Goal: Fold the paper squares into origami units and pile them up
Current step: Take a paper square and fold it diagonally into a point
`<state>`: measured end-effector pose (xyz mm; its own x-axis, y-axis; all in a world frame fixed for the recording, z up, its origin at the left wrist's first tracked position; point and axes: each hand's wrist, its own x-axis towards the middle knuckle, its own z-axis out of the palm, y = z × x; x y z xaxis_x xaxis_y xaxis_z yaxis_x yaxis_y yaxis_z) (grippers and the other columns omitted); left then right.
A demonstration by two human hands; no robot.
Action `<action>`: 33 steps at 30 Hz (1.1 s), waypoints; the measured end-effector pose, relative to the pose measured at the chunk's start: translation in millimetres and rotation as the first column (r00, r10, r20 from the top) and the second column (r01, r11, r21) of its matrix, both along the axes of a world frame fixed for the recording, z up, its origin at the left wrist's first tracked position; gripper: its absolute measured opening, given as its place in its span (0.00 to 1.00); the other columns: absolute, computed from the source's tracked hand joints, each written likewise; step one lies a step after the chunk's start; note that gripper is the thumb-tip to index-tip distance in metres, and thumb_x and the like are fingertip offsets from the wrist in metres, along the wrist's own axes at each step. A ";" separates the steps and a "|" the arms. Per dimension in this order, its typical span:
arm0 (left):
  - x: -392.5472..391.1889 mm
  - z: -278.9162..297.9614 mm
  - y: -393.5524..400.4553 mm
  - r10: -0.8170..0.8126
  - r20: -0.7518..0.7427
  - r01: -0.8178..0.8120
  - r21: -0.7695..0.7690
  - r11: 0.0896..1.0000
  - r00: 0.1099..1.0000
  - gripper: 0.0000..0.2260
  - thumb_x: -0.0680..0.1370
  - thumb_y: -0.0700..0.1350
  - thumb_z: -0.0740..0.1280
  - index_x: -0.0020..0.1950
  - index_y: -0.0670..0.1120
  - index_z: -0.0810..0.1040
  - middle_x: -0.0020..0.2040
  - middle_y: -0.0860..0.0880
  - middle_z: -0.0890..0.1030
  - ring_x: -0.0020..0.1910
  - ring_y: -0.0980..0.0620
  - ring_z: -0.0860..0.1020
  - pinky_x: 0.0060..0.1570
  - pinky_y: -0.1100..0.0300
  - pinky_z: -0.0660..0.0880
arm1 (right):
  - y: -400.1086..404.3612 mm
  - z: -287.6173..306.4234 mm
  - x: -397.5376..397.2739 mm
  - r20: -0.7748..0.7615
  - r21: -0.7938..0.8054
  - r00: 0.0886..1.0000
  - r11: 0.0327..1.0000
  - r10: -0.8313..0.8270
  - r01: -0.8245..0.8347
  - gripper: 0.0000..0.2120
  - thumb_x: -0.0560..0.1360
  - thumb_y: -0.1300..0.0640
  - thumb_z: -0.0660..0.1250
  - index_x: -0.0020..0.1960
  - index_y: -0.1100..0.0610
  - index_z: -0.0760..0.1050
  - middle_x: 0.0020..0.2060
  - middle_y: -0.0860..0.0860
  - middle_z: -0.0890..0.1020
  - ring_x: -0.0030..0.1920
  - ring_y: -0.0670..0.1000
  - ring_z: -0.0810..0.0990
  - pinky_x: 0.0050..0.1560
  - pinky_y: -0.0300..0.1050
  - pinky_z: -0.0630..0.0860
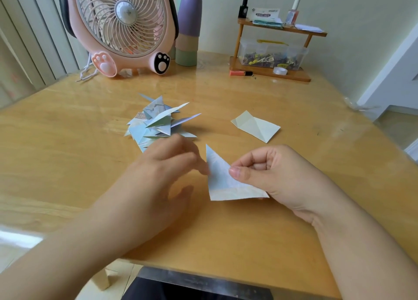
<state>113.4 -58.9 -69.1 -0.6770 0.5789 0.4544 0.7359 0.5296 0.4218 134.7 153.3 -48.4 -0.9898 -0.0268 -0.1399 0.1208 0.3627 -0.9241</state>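
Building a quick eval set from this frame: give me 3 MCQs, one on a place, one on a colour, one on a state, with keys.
1. Where is the pile of folded units relative to the loose cream sheet?
A. To its left
B. To its right
C. On top of it

2. What colour is the fan's body?
A. Blue
B. Pink
C. Black

3. What is the right hand doing?
A. Resting flat on the table
B. Holding the fan
C. Pinching the triangular paper

Key:
1. A: the pile lies mid-table, and the cream sheet lies apart from it on its right.
2. B: the casing and one paw-shaped foot are pink.
3. C: the thumb lies on the triangle's face with the fingers curled behind it. The left hand is blurred beside the paper, so its grip is unclear.
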 end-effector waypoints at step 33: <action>2.8 -23.7 -6.2 -0.149 0.112 0.161 -0.103 0.982 0.982 0.15 0.71 0.49 0.56 0.53 0.55 0.78 0.61 0.57 0.77 0.65 0.63 0.69 0.68 0.53 0.61 | -1.3 -12.0 42.3 -0.273 0.536 0.945 0.844 0.182 -0.008 0.05 0.69 0.54 0.74 0.40 0.45 0.80 0.48 0.38 0.76 0.50 0.40 0.76 0.47 0.25 0.66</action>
<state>116.1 -65.1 -92.8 -0.6148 0.7237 0.3135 0.7684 0.4602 0.4447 177.0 152.0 -60.4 -0.9807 -0.1327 0.1436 -0.1919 0.7942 -0.5766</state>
